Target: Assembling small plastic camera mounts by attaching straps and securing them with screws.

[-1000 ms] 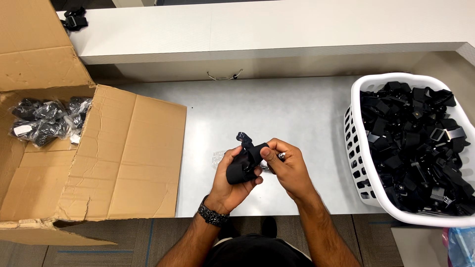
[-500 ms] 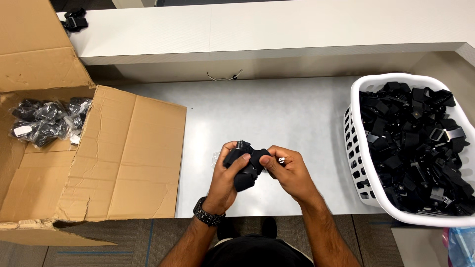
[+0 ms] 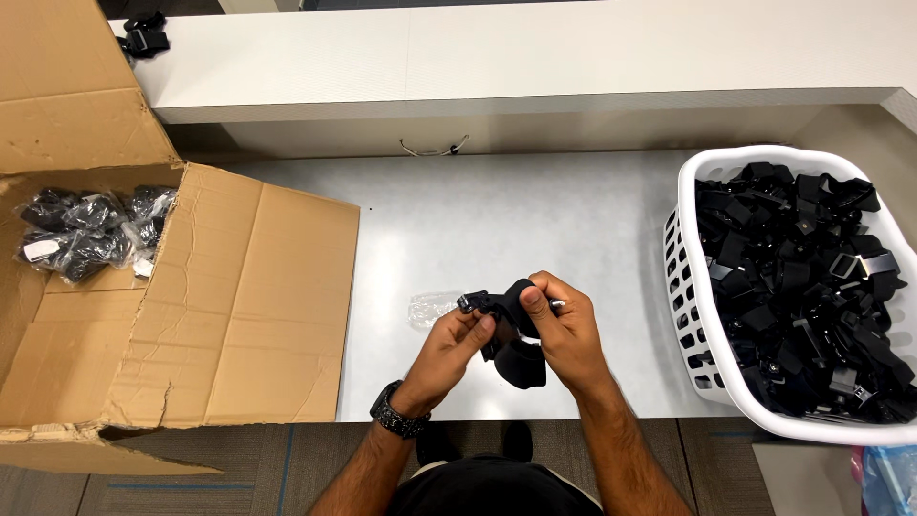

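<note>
Both of my hands hold one black strap piece (image 3: 516, 339) with a buckle over the front of the grey table (image 3: 497, 220). My left hand (image 3: 454, 349), with a dark watch on its wrist, pinches the strap's left end near the buckle. My right hand (image 3: 564, 334) grips the padded part from the right, thumb on top. A small clear plastic bag (image 3: 430, 308) lies on the table just left of my hands.
A white laundry basket (image 3: 690, 287) full of black strap pieces stands at the right. An open cardboard box (image 3: 191, 306) at the left holds several bagged black items (image 3: 86, 234). A raised white shelf (image 3: 535, 57) runs along the back.
My hands have turned the black strap piece over and shifted it slightly; the clear plastic bag now shows on the table beside my left hand.
</note>
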